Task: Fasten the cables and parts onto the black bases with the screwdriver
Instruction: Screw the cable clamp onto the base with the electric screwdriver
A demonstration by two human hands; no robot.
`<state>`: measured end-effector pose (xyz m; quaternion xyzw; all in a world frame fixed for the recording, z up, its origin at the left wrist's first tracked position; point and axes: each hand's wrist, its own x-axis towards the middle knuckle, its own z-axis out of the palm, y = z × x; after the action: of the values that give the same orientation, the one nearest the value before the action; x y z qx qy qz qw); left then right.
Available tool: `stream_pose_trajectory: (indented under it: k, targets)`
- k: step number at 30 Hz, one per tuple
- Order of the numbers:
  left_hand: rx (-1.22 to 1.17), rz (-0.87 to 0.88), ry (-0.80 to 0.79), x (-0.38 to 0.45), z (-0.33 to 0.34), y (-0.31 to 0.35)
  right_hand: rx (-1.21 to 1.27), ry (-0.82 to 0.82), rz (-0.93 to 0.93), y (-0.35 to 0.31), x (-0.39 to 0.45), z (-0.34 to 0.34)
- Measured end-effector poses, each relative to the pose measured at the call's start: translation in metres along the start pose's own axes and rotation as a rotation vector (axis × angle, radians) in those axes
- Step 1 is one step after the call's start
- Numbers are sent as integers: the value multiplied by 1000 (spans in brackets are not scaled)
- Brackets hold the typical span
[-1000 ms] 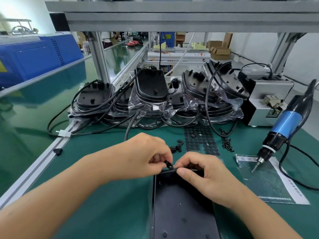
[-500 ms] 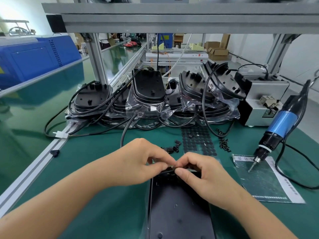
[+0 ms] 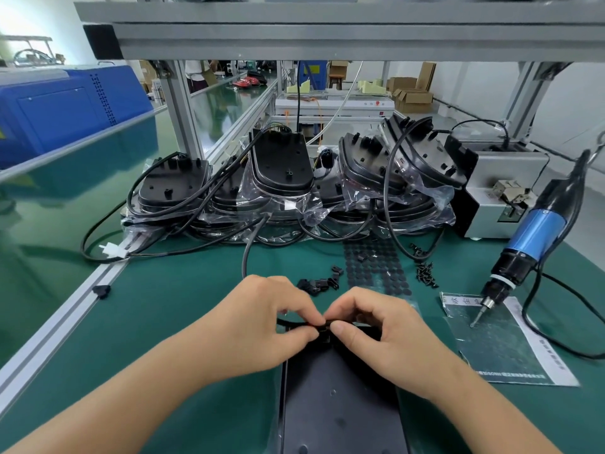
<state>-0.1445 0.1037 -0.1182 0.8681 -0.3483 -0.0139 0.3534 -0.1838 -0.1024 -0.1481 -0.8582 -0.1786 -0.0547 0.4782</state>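
Note:
A flat black base [image 3: 340,401] lies on the green mat right in front of me. At its far edge my left hand [image 3: 262,326] and my right hand [image 3: 386,339] meet, fingertips pinching a small black clip [image 3: 324,325] over a thin black cable [image 3: 288,322]. What lies under the fingers is hidden. The blue electric screwdriver [image 3: 537,237] hangs at the right, its tip resting on a clear sheet [image 3: 501,348]. Loose black clips [image 3: 319,283] and a small pile of black screws [image 3: 425,273] lie beyond my hands.
Several black bases with cables, in plastic bags [image 3: 288,198], are stacked across the back of the mat. A sheet of round black pads [image 3: 376,267] lies behind my hands. A grey screw feeder box [image 3: 497,191] stands at the back right. An aluminium rail [image 3: 65,319] edges the left.
My two hands have closed together at the base's far edge, and the clip that was visible in my left fingers is now pressed between both hands' fingertips. The screwdriver has stayed put.

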Motion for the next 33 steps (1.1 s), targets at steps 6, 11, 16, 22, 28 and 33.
stream_pose_trajectory:
  k: [6, 11, 16, 22, 28, 33]
  targets:
    - [-141, -90, -23, 3, 3, 0, -2, 17, 18, 3, 1, 2]
    - [-99, -65, -66, 7, 6, 0, 18, 30, 13, 3, 0, 3]
    - [-118, -78, -76, 8, 3, -3, 46, 35, 44, 3, 0, -1]
    - [-246, -88, -193, 22, -20, -1, 162, 401, 94, 7, -2, -18]
    - [-165, -37, -89, 87, -9, 36, 264, 1083, 104, 25, -7, -58]
    - [181, 49, -226, 159, 66, 61, 356, 1313, 189, 47, -14, -69]
